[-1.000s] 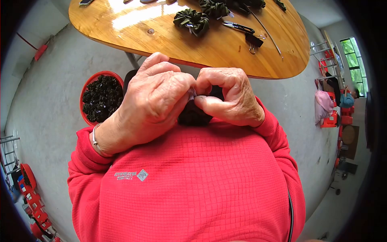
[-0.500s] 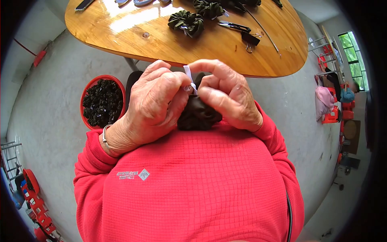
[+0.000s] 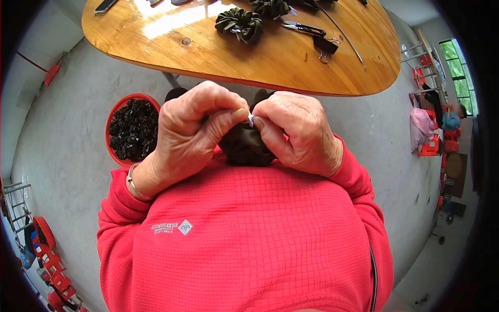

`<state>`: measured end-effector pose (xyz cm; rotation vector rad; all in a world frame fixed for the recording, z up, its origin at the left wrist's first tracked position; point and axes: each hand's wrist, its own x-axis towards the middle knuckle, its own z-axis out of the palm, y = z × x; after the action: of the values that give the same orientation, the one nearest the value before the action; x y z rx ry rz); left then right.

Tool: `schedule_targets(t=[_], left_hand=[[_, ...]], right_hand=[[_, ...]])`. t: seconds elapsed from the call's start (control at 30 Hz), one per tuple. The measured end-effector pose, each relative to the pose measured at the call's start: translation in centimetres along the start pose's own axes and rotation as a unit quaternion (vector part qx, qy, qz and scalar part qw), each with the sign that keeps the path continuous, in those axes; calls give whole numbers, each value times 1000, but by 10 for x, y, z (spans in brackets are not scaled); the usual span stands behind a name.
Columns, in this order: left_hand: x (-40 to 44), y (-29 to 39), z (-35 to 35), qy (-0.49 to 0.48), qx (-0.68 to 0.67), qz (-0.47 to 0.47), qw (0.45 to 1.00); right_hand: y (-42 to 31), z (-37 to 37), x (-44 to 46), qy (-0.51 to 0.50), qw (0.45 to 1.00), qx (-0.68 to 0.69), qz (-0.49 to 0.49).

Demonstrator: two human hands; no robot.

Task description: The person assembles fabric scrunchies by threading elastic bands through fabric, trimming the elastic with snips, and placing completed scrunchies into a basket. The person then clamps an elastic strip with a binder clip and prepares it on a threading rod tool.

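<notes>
Close to my chest, my left hand [image 3: 200,130] and my right hand [image 3: 299,132] meet, each pinching a white elastic band [image 3: 251,120] between thumb and forefinger. Only a short bit of the band shows between the fingertips. Below it hangs a dark green fabric scrunchie [image 3: 247,145], bunched against the red top and partly hidden by both hands. On the table ahead lies a finished-looking dark green scrunchie [image 3: 240,25], with another scrunchie [image 3: 271,7] behind it.
The wooden table [image 3: 171,52] curves across the front. On it are thread snips [image 3: 305,28], a black binder clip [image 3: 325,46] and a thin metal rod [image 3: 340,34]. A red basin [image 3: 108,136] full of dark scrunchies stands on the floor at left.
Both hands have closed in around the white band, my right forefinger curling down from its raised position. Less of the band shows now. The scrunchie has shifted slightly left.
</notes>
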<state>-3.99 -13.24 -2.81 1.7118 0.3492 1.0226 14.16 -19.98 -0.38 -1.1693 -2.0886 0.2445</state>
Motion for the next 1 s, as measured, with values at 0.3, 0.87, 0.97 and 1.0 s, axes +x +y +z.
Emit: schedule_targets(t=[0.3, 0.87, 0.97, 1.0], left_hand=[[-6, -6, -1, 40, -207, -134, 968], [1, -12, -5, 49, -293, -190, 936], [10, -1, -7, 29, -265, -193, 944], [12, 3, -8, 21, -258, -195, 946]], right_hand=[[-1, -3, 0, -92, 993, 73, -23], [20, -15, 16, -271, 916, 289, 59], [12, -19, 31, -180, 943, 267, 81], [13, -18, 31, -159, 949, 264, 65]])
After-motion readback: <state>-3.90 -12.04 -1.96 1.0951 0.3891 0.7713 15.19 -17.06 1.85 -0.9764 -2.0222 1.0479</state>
